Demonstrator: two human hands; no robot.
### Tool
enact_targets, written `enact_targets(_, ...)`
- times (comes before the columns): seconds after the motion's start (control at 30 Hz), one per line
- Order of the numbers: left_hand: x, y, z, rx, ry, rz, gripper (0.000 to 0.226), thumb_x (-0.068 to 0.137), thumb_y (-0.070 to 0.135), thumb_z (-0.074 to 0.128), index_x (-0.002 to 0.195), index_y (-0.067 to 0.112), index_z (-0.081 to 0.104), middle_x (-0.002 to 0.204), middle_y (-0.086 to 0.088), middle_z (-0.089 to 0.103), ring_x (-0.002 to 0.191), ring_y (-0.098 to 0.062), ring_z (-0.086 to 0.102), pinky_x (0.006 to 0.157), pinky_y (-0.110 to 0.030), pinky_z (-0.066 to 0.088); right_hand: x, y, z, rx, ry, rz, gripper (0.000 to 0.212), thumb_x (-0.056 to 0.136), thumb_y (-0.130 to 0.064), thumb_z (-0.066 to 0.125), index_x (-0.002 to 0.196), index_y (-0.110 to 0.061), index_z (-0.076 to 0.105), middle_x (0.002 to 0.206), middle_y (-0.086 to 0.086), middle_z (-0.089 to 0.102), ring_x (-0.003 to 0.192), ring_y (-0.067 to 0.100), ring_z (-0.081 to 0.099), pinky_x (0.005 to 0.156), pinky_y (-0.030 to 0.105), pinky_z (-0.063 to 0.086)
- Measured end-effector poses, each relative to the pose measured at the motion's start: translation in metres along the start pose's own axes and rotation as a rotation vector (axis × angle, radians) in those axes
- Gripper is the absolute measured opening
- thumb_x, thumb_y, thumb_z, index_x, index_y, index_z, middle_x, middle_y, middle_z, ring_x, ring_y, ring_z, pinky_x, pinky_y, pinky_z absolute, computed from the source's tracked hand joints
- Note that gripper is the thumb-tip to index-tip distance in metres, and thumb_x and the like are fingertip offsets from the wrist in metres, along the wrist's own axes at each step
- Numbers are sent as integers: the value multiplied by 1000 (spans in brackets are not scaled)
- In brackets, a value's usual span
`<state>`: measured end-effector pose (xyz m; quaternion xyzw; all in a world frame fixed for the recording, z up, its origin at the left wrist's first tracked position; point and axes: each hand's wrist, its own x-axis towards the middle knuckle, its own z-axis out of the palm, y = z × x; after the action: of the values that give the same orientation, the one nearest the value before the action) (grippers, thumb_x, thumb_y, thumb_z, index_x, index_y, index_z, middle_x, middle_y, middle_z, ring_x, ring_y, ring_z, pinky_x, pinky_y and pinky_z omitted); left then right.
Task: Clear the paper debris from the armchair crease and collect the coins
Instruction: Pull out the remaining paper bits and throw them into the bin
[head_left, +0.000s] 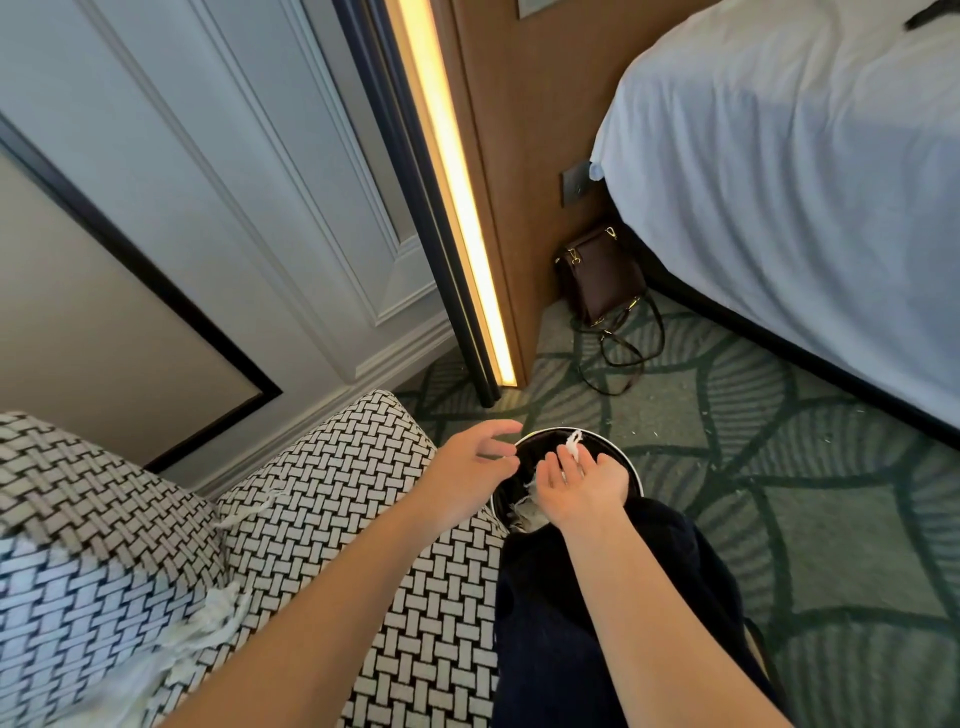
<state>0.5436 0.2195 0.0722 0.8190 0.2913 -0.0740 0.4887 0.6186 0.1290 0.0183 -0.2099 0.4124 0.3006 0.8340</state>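
Note:
Both hands hover over a round black waste bin (631, 470) on the carpet beside the armchair (374, 467). My right hand (584, 486) is flat and palm-up, fingers spread, with a white paper scrap (574, 446) at its fingertips. My left hand (475, 460) is open with curled fingers above the bin's left rim, holding nothing. More white paper shreds (524, 512) lie inside the bin. Paper strands (218, 618) rest in the armchair's crease, and another strand (260, 506) lies farther back. No coins are visible.
The black-and-white woven armchair fills the lower left. A brown handbag (605, 278) with a loose strap leans against the wall on the green patterned carpet (779, 519). A bed (805, 182) with white sheets stands at right. Small paper bits (660, 431) dot the carpet.

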Motion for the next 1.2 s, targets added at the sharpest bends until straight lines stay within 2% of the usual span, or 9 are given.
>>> enact_targets(0.07,-1,-2,0,6,8,-3,41,94,14,53,132,28,50,120,4,60,98,-2,52,73,-11,35,6,1,-3,-58,-73,21,47,101,-27,28,144,-9,32,149,12,36,137,27,35,109,39,30)
enact_targets(0.2,-2,-4,0,16,11,0,40,94,14,52,132,28,49,117,5,61,92,3,50,68,-6,33,0,-1,3,-5,-143,72,50,100,-35,24,149,-27,21,154,13,26,142,30,24,115,41,21)
enact_targets(0.4,-5,-7,-4,31,13,-8,38,95,14,51,130,27,51,105,12,59,84,11,50,62,-3,36,2,4,2,-45,-224,69,52,101,-37,22,147,-13,26,153,10,29,142,28,25,116,42,21)
enact_targets(0.53,-12,-13,-10,28,44,-9,33,95,18,51,126,28,55,107,12,61,91,7,51,69,-10,35,-5,11,-1,-135,-261,52,55,102,-40,21,147,-9,27,152,8,31,142,23,26,117,38,19)
enact_targets(0.63,-24,-17,-13,30,55,-8,29,95,23,51,122,31,57,111,12,61,98,1,52,74,-13,34,-9,16,-8,-290,-262,-23,54,102,-38,24,147,-9,29,150,6,36,139,21,33,115,37,24)
enact_targets(0.8,-60,-31,-29,64,78,10,22,95,32,52,115,37,59,108,21,58,99,5,52,70,-10,34,-26,21,-19,-622,-359,-197,45,101,-28,37,142,-9,38,140,6,49,124,19,49,105,32,36)
enact_targets(0.9,-85,-35,-44,117,92,18,26,95,32,51,121,34,56,113,18,57,99,2,53,81,-16,37,-39,26,-18,-962,-363,-421,31,96,-23,48,123,-11,58,122,4,61,111,16,57,95,28,41)
enact_targets(1.0,-115,-45,-66,118,134,15,27,95,31,51,121,32,57,113,18,59,101,1,53,91,-22,37,-58,42,-28,-1317,-459,-628,22,92,-30,52,95,-16,69,91,-5,70,94,9,63,79,19,46)
enact_targets(1.2,-183,-82,-118,-2,288,-6,20,92,29,56,107,40,61,114,15,63,107,-6,57,98,-31,39,-99,97,-32,-1535,-790,-708,13,93,-23,54,97,-22,67,95,-6,69,93,7,63,92,27,47)
